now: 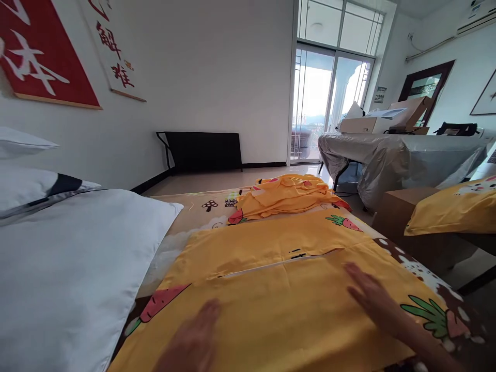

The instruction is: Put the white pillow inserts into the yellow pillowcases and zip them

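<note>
A: Position of both hands?

B: Left hand (196,336) flat, fingers extended, palm down on the yellow pillowcase (279,289), near its lower edge. Right hand (374,299) likewise flat and open, palm down on the same cloth, further up and well to the right. Nothing gripped by either; both blurred.

A: Lie of the pillowcase relative to the hands?

B: Directly beneath both palms, spread flat on the bed. Long axis running left to right, across the line between the two hands. Opening seam (279,262) just beyond the fingertips of the right hand, further from the left. Right hand nearer to that seam; left hand nearer to the carrot print (160,305) at the left corner.

A: Surroundings?

B: White pillow (73,274) just left of the left hand, its edge touching or overlapping the left border of the yellow cloth; exact contact not discernible. Crumpled yellow bedding (287,196) beyond both hands, apart from the pillowcase. A second yellow pillow (453,209) on a cardboard box (399,217), beyond and right of the right hand. Covered table (399,157) further back on that side.

A: Obstructions?

B: None on top of the cloth between the hands. White pillow the only item crowding the left border.
</note>
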Demonstrator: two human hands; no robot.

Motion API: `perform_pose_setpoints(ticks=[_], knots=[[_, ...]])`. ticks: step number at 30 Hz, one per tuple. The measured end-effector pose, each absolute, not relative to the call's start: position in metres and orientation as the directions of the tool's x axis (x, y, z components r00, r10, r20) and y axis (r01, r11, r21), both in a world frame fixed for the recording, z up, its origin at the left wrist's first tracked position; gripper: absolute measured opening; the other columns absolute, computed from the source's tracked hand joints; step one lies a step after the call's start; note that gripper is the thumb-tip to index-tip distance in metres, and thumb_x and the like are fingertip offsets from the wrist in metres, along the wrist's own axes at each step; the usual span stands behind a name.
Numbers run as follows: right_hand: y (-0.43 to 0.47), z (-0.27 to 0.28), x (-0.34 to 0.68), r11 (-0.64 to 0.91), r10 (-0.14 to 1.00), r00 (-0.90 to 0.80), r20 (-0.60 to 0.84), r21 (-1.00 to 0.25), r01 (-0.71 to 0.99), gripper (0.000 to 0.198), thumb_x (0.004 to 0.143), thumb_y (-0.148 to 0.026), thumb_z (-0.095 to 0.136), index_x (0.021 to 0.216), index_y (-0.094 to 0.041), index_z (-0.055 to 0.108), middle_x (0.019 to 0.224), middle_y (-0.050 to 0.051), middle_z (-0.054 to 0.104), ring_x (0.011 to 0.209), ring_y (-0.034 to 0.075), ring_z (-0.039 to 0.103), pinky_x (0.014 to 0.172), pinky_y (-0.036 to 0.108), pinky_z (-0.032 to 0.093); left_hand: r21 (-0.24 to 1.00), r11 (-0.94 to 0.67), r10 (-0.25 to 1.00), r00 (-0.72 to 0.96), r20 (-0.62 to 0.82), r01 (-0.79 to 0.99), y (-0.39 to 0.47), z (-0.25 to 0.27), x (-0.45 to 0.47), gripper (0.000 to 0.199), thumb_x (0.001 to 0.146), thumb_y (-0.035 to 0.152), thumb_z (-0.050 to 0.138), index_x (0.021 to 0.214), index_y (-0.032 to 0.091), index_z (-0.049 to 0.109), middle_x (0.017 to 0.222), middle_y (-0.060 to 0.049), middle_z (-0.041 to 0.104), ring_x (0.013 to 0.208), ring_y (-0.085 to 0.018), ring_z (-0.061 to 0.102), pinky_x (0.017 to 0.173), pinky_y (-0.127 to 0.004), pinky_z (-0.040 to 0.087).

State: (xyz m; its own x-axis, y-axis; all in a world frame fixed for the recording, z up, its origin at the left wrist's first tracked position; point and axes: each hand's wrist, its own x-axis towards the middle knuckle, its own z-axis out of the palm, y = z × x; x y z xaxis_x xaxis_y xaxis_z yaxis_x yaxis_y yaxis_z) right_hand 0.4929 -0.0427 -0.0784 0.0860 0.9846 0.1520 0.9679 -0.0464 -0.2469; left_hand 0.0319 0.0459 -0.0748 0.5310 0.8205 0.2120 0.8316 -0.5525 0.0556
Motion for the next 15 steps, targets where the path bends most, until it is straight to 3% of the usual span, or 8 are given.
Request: perform_pose_setpoints(ticks=[3, 6, 8, 10, 13, 15], knots=[[0.000, -0.053, 0.413, 0.214, 0.963, -0.265, -0.052, -0.449, 0.867, 0.064, 0.092, -0.052, 0.026, 0.147, -0.019, 0.023, 0.153, 0.007, 0.019, 0.141, 0.020, 0.014, 0.114, 0.042, 0.016, 0.200, -0.622, 0.769, 0.638, -0.023, 0.757, 0.065, -0.053, 0.116, 0.054, 0.089, 0.031, 0.031, 0.140, 0.015, 0.037, 0.147, -0.007, 0.033, 0.136, -0.020, 0.031, 0.112, -0.039, 0.029], [0.028, -0.052, 0.367, 0.322, 0.914, -0.403, -0.052, -0.511, 0.797, 0.065, 0.092, -0.050, 0.032, 0.147, -0.019, 0.020, 0.153, 0.008, 0.018, 0.142, 0.022, 0.012, 0.113, 0.045, 0.012, 0.237, -0.645, 0.743, 0.669, -0.027, 0.726, 0.077, -0.048, 0.168, 0.055, 0.088, 0.032, 0.034, 0.140, 0.012, 0.037, 0.148, -0.010, 0.032, 0.138, -0.022, 0.027, 0.113, -0.043, 0.024], [0.041, -0.058, 0.357, 0.345, 0.921, -0.388, 0.016, -0.493, 0.799, 0.062, 0.091, -0.045, 0.035, 0.147, -0.019, 0.023, 0.152, 0.009, 0.022, 0.141, 0.022, 0.016, 0.113, 0.045, 0.014, 0.228, -0.672, 0.727, 0.686, 0.024, 0.704, 0.084, -0.051, 0.179, 0.055, 0.089, 0.033, 0.034, 0.139, 0.012, 0.038, 0.147, -0.010, 0.034, 0.138, -0.023, 0.028, 0.113, -0.044, 0.023], [0.052, -0.063, 0.360, 0.358, 0.932, -0.344, 0.117, -0.458, 0.814, 0.052, 0.092, -0.037, 0.037, 0.141, -0.020, 0.037, 0.147, 0.010, 0.035, 0.137, 0.022, 0.028, 0.110, 0.041, 0.019, 0.214, -0.699, 0.708, 0.703, 0.072, 0.682, 0.090, -0.055, 0.175, 0.051, 0.089, 0.030, 0.035, 0.136, 0.012, 0.042, 0.145, -0.010, 0.039, 0.135, -0.022, 0.033, 0.112, -0.043, 0.027], [0.068, -0.065, 0.378, 0.310, 0.945, -0.233, 0.230, -0.399, 0.863, 0.035, 0.090, -0.019, 0.036, 0.113, -0.019, 0.063, 0.123, 0.008, 0.061, 0.116, 0.019, 0.052, 0.100, 0.033, 0.031, 0.211, -0.721, 0.690, 0.710, 0.138, 0.660, 0.100, -0.052, 0.163, 0.040, 0.088, 0.022, 0.034, 0.122, 0.015, 0.055, 0.133, -0.010, 0.055, 0.125, -0.021, 0.047, 0.106, -0.040, 0.035], [0.079, -0.062, 0.391, 0.260, 0.951, -0.181, 0.249, -0.335, 0.906, 0.035, 0.086, -0.011, 0.036, 0.099, -0.018, 0.068, 0.106, 0.007, 0.068, 0.102, 0.017, 0.058, 0.093, 0.030, 0.035, 0.207, -0.717, 0.696, 0.701, 0.155, 0.666, 0.105, -0.045, 0.161, 0.035, 0.088, 0.019, 0.033, 0.109, 0.017, 0.061, 0.119, -0.009, 0.064, 0.113, -0.021, 0.056, 0.099, -0.038, 0.041]])
